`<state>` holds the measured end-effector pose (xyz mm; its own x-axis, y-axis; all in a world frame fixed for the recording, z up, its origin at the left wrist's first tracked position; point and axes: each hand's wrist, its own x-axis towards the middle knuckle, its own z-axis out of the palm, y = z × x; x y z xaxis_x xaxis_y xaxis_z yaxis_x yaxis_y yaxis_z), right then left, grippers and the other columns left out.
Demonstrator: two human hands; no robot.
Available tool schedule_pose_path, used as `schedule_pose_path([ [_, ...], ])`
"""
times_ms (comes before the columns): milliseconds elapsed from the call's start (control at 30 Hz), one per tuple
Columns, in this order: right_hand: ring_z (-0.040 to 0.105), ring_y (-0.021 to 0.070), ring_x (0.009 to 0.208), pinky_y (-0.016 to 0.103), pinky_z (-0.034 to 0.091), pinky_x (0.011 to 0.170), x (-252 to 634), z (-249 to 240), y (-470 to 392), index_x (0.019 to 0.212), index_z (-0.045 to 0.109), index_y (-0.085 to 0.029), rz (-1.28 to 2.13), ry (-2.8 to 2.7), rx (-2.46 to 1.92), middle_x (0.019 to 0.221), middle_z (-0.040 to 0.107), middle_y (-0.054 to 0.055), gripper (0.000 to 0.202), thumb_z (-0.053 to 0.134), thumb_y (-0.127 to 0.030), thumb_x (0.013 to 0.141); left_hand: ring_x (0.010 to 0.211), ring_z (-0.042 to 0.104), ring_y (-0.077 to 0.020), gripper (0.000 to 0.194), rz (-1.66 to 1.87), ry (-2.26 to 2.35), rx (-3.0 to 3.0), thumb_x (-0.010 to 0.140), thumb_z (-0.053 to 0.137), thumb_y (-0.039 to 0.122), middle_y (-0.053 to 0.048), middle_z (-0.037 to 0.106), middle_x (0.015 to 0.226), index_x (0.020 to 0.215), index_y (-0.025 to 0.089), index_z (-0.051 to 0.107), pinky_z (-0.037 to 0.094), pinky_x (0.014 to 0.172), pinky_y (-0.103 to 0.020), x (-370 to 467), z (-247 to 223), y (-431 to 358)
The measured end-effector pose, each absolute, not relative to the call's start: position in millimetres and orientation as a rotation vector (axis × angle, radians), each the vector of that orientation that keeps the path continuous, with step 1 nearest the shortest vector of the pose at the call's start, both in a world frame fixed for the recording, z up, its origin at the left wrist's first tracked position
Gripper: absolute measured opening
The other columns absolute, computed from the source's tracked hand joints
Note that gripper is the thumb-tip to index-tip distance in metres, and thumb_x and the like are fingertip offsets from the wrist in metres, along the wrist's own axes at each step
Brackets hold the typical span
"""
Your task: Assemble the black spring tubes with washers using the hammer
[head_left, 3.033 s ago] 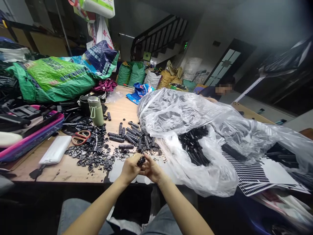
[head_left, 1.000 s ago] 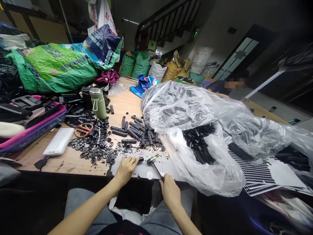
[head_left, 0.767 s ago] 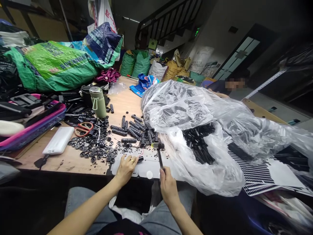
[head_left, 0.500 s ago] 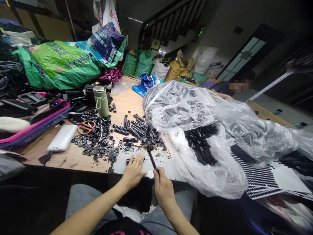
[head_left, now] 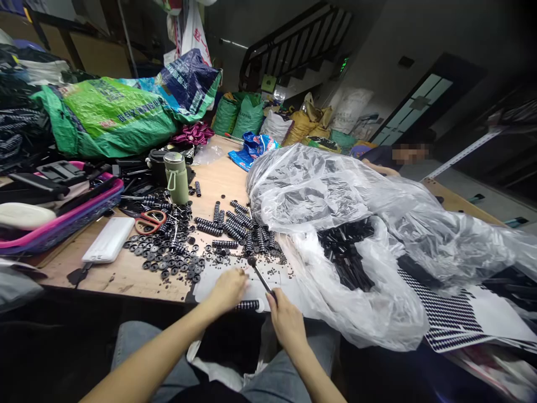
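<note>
Black cylinder with white marks

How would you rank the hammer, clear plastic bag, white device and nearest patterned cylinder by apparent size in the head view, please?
1. Clear plastic bag
2. White device
3. Hammer
4. Nearest patterned cylinder

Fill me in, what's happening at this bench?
The person's right hand grips a small hammer by its handle. The left hand is over the pale sheet; whether it holds anything is unclear. A patterned black cylinder lies near the front edge, close to the left hand. Similar cylinders are heaped beyond, with loose black discs to the left and an open plastic bag of black parts to the right.
</note>
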<state>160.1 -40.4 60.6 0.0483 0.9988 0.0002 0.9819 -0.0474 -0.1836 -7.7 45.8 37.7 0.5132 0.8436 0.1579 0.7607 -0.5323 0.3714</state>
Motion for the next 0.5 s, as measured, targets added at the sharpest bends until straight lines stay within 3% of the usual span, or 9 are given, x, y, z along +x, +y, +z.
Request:
schedule_pose_path([
  [167, 0.057, 0.0183, 0.073, 0.026, 0.039, 0.061, 188.4, 37.9, -39.9, 0.084, 0.051, -0.02, 0.083, -2.12, -2.137, 0.075, 0.058, 0.003, 0.03, 0.028, -0.039, 0.088, 0.087, 0.046, -0.0222, 0.019, 0.552, 1.632, 2.483, 0.08, 0.043, 0.023, -0.011, 0.053, 0.088, 0.084, 0.011, 0.058, 0.038, 0.071, -0.034, -16.4, 42.4, 117.4],
  [267, 0.053, 0.0192, 0.084, 0.03, 0.041, 0.072, 192.8, 39.7, -22.6, 0.094, 0.051, -0.018, 0.034, -2.062, -2.022, 0.086, 0.057, 0.006, 0.028, 0.03, -0.034, 0.088, 0.089, 0.045, -0.0221, 0.021, 0.576, 1.607, 2.525, 0.081, 0.042, 0.024, -0.009, 0.052, 0.085, 0.076, 0.009, 0.056, 0.037, 0.073, -0.036, -15.6, 34.1, 136.7],
  [500, 0.05, 0.019, 0.093, 0.032, 0.04, 0.08, 237.7, 78.3, 55.8, 0.102, 0.051, -0.016, -0.001, -1.808, -2.002, 0.098, 0.056, 0.009, 0.028, 0.03, -0.024, 0.086, 0.082, 0.048, -0.0208, 0.021, 0.71, 1.593, 2.56, 0.083, 0.038, 0.025, -0.007, 0.055, 0.083, 0.092, 0.013, 0.052, 0.038, 0.07, -0.032, -19.8, 43.5, 117.0],
])
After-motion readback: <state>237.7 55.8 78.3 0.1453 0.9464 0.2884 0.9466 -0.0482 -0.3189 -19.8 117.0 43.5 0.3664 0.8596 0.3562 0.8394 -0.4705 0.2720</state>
